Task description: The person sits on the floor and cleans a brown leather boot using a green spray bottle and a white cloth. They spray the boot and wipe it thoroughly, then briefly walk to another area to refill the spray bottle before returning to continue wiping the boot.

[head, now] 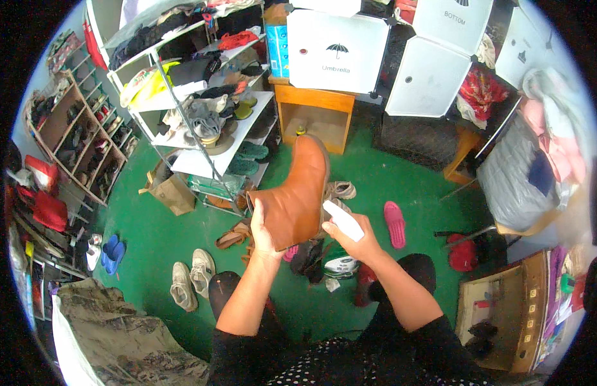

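Observation:
A tan leather ankle boot is held up in front of me, its toe pointing away and its shaft opening towards me. My left hand grips the shaft near the opening, thumb on the outside and the other fingers hidden. In my right hand is a narrow white object, perhaps a folded wipe or pad; its exact kind is unclear. The white object's tip is close to the edge of the boot's sole, but whether they touch cannot be told. Both hands are above the floor and my lap.
Several shoes lie on the green floor, among them beige sneakers, a pink slipper and blue slippers. A metal shelf, a wooden stand and white cabinet doors stand ahead. An open cardboard box sits right.

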The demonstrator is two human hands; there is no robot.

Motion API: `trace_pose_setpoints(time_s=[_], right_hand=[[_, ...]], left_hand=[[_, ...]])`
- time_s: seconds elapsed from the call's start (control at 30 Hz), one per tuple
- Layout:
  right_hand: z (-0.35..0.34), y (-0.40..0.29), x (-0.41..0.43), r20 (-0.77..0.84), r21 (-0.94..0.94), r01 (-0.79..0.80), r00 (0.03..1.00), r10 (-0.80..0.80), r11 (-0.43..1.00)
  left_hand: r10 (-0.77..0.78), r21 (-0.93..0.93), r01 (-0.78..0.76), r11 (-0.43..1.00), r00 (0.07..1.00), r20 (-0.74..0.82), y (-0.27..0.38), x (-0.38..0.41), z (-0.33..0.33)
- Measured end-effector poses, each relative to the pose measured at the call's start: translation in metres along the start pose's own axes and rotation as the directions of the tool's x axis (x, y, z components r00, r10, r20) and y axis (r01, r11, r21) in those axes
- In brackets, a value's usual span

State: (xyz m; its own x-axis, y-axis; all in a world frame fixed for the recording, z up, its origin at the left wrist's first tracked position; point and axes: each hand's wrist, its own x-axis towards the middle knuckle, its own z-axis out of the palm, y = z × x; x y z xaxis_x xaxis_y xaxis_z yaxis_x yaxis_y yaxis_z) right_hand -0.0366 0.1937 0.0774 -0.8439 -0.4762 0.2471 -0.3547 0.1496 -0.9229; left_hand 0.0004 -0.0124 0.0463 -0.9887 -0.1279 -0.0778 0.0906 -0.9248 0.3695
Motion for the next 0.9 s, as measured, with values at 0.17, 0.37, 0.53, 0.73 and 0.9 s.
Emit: trace_pose_setpoints(time_s=[0.17,0.37,0.53,0.73,0.9], right_hand=[[0.015,0.014,-0.001,0.027,0.174,0.007,1.0,-0.012,0.985],[0.009,0.011,0.0,0.095,0.117,-0.184,0.98,0.173,0.976],[0.019,0.012,0.0,0.089,0.254,-0.058,0.995,0.037,0.965],[0.017,0.006,0.003,0.091,0.037,-0.224,0.971,0.22,0.974],[0.029,0.017,0.001,0.017,0.177,-0.052,0.999,0.05,0.983]], left_hand=[[0.013,0.057,-0.013,0.998,1.0,0.0,0.004,-0.003,-0.003],[0.06,0.094,-0.055,0.994,0.997,-0.052,0.012,-0.01,-0.006],[0.042,0.073,-0.041,0.996,0.999,-0.02,0.015,-0.011,-0.015],[0.059,0.075,-0.058,0.996,0.998,-0.019,0.02,-0.013,-0.015],[0.066,0.082,-0.063,0.995,0.997,-0.035,0.024,-0.014,-0.012]])
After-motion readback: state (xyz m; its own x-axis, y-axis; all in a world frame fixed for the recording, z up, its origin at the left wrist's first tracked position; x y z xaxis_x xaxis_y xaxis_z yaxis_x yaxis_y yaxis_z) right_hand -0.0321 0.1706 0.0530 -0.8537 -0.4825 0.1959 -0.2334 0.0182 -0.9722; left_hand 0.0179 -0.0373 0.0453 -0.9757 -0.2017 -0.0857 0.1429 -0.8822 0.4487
